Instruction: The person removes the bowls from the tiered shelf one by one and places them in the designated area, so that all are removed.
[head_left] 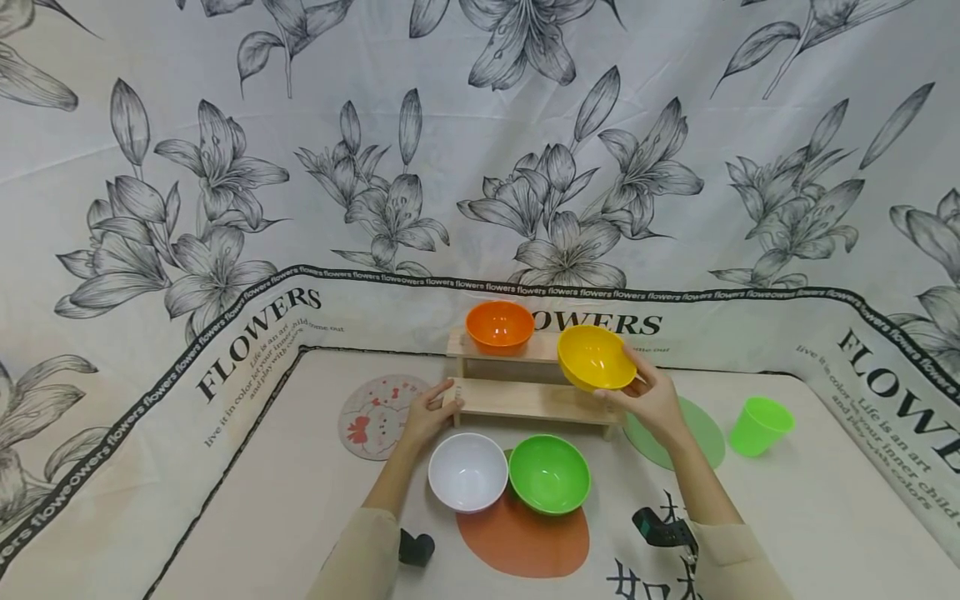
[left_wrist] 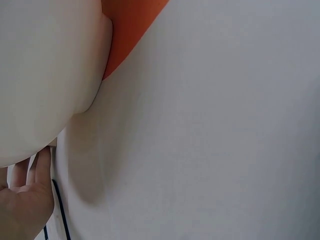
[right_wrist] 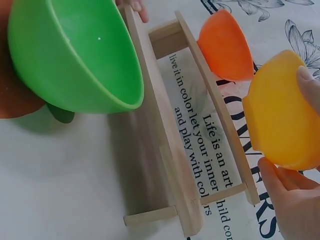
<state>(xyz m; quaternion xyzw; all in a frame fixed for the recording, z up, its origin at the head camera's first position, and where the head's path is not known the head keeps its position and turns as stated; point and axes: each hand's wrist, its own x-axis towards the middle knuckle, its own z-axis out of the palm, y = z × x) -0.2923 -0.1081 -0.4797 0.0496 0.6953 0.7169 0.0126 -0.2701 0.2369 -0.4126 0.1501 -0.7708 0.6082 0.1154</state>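
Observation:
My right hand (head_left: 649, 398) grips a yellow bowl (head_left: 596, 358) by its right side, tilted and held up by the right end of a two-tier wooden rack (head_left: 525, 400). In the right wrist view the yellow bowl (right_wrist: 282, 115) is apart from the rack's upper board (right_wrist: 215, 105). An orange bowl (head_left: 499, 327) sits on the upper tier's left end. My left hand (head_left: 431, 412) holds the left end of the lower tier between thumb and fingers. In front of the rack, a white bowl (head_left: 468, 472) and a green bowl (head_left: 550, 474) stand side by side.
An orange mat (head_left: 525, 542) lies under the two front bowls. A round patterned mat (head_left: 378, 417) is left of the rack. To the right are a green mat (head_left: 693, 433) and a green cup (head_left: 761, 427). A flowered cloth (head_left: 525, 167) hangs behind.

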